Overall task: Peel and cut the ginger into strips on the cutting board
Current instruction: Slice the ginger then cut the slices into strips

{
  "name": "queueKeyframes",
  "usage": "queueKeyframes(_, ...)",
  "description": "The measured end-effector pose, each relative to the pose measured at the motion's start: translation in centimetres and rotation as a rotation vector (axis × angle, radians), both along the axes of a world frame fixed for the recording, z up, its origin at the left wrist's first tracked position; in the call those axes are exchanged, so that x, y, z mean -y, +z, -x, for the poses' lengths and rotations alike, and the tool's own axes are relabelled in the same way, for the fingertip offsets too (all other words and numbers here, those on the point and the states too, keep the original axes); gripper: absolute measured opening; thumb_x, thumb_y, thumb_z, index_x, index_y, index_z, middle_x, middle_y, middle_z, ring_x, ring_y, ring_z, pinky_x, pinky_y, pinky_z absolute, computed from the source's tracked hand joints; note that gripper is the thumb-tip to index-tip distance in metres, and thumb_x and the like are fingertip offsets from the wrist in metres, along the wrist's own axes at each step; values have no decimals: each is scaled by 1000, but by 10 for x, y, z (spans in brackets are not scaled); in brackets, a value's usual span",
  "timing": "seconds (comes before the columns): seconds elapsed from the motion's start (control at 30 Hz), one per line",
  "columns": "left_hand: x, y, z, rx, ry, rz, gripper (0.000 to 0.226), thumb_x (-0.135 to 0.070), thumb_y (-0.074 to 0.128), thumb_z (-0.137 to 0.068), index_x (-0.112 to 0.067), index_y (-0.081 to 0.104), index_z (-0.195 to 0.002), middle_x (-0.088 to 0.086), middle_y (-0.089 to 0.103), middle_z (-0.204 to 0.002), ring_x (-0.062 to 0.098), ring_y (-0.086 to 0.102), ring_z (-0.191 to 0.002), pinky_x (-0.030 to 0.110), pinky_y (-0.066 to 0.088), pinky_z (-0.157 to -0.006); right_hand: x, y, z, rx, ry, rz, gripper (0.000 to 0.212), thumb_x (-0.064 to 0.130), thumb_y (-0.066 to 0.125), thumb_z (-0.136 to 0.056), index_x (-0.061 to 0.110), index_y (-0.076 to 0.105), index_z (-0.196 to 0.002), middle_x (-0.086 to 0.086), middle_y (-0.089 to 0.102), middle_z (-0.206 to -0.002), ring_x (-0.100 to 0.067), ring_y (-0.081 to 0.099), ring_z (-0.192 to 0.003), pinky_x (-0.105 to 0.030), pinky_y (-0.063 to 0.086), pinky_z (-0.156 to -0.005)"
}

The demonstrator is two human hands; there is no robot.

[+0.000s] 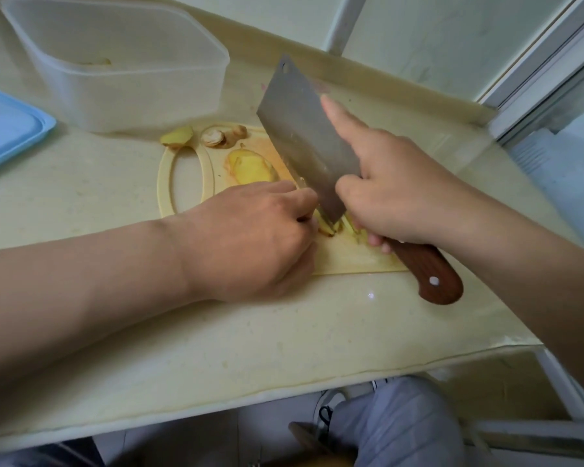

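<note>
A pale cutting board with an oval handle hole lies on the counter. My right hand grips a cleaver by its wooden handle, index finger stretched along the blade. The blade's heel is down on yellow ginger pieces at the board's near edge. My left hand has curled fingers holding that ginger beside the blade. Peeled ginger slices lie farther back on the board. Ginger scraps and a peeled chunk sit at the far edge.
A translucent plastic container stands at the back left, with a blue lid at the far left edge. The cream counter's front edge runs below my arms. A window frame stands at the right.
</note>
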State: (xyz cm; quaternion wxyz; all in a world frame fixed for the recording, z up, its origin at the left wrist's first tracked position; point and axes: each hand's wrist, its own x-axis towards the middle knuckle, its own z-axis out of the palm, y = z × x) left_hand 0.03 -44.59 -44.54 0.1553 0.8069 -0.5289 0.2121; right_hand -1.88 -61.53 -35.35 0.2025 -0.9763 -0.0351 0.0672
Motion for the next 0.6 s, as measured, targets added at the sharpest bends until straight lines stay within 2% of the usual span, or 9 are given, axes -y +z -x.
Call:
queueKeyframes(0.1, -1, -1, 0, 2, 5, -8, 42, -26, 36, -101, -4, 66, -82, 13, 56, -83, 33, 49, -67, 45, 51, -71, 9, -9, 17, 86, -66, -102, 95, 5, 44, -94, 62, 4, -159, -13, 65, -70, -25, 63, -42, -40, 58, -42)
queueKeyframes(0.2, 0, -1, 0, -16, 15, -25, 45, -29, 32, -102, -6, 67, -86, 11, 56, -86, 31, 50, -70, 45, 50, -73, 16, -14, 38, 140, -46, -103, 93, 8, 45, -98, 67, 2, -155, -23, 64, -67, -37, 61, -49, -50, 57, -46)
queueKeyframes(0.3, 0, 0, 0, -16, 11, -20, 47, -30, 31, -101, -5, 69, -87, 12, 57, -86, 31, 51, -70, 45, 50, -73, 18, -10, 48, 91, -68, -136, 93, 7, 44, -100, 73, 3, -151, -29, 63, -68, -42, 60, -51, -47, 58, -44)
queueKeyframes(0.4, 0, -1, 0, -1, 11, -12, 47, -29, 31, -101, -4, 69, -86, 12, 57, -85, 32, 52, -69, 45, 50, -71, 18, -6, 48, 28, -75, -127, 91, 8, 43, -100, 74, 4, -150, -25, 65, -67, -38, 63, -50, -39, 59, -43)
queueKeyframes(0.6, 0, -1, 0, 1, 0, -3, 42, -27, 36, -101, -4, 66, -82, 12, 55, -83, 32, 50, -67, 45, 50, -70, 8, 6, 29, -81, -41, 27, 93, 8, 43, -97, 66, 3, -156, -7, 65, -65, -22, 64, -40, -41, 60, -43)
